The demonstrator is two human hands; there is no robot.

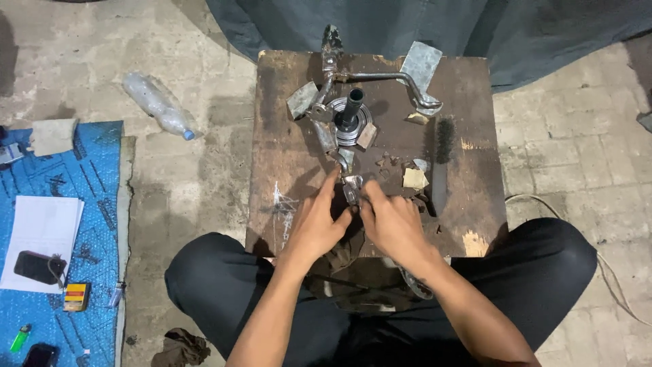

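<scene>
Grey concrete floor surrounds a low, dark wooden work block (285, 136), and the person sits cross-legged before it in dark trousers. At far left lies a blue mat (95, 204) carrying one sheet of white paper (41, 231), one dark pouch (37, 266), one small yellow box (76, 296) and one green lighter (20, 338). One empty plastic bottle (157, 104) lies on the floor between mat and block.

On the block's near edge, the left hand (314, 221) and the right hand (390, 221) meet around one small metal part (352, 189). The left forefinger reaches up beside it while the thumb presses from the side; the right thumb and fingertips pinch its other side. Both grips are narrow and closed on the part, which sits just above the block's near centre.

It looks stiff, hard and fairly light, probably greasy and so slippery; pinching its flat sides seems safest.

Further back stands one round bearing-like hub (348, 122) with a dark tube upright in it, and one bent metal rod frame (380, 75) bearing flat grey plates. To the right lie one pale scrap (414, 179) and one wire brush (440, 160). A pale cable (611, 272) trails across the floor at far right.
</scene>
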